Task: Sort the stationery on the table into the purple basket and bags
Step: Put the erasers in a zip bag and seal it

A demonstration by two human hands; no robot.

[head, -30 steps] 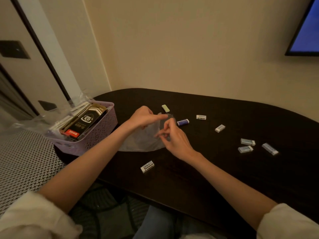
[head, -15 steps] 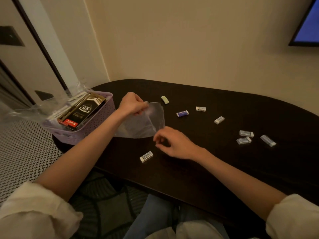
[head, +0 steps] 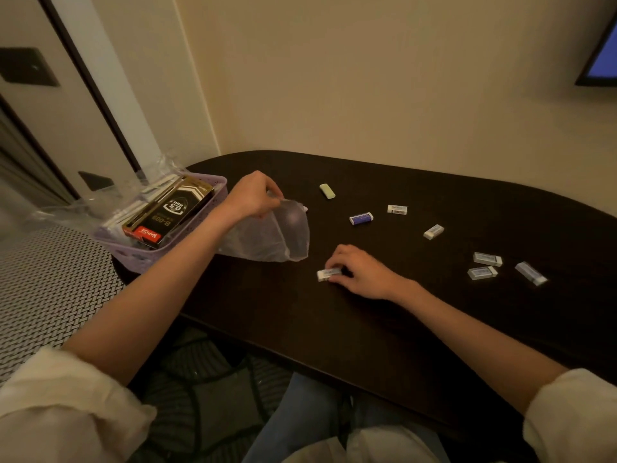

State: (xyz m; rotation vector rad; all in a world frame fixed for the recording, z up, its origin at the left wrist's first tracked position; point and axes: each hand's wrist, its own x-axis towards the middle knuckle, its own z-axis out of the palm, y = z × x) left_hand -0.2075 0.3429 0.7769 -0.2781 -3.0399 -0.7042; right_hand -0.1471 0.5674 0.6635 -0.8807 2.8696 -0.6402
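My left hand (head: pixel 251 196) pinches the top edge of a clear plastic bag (head: pixel 272 235), which hangs down onto the dark table (head: pixel 384 322). My right hand (head: pixel 359 270) lies on the table just below the bag, its fingertips curled round a white eraser (head: pixel 329 274). Several more erasers lie scattered: a green one (head: pixel 327 191), a blue one (head: pixel 361 218), white ones (head: pixel 397 209) (head: pixel 433 231), and three in clear wrap at the right (head: pixel 487 259) (head: pixel 482 273) (head: pixel 531 273). The purple basket (head: pixel 147 259) stands at the table's left end.
The basket holds a black pencil-lead box (head: pixel 170 212) and clear bags of stationery (head: pixel 110 202). A wall runs behind the table, and a screen (head: pixel 601 51) hangs at the upper right. My knees are under the near table edge.
My right hand has left the bag's mouth and come down onto the white eraser near the front edge. My left hand now holds the bag alone, a little to the left.
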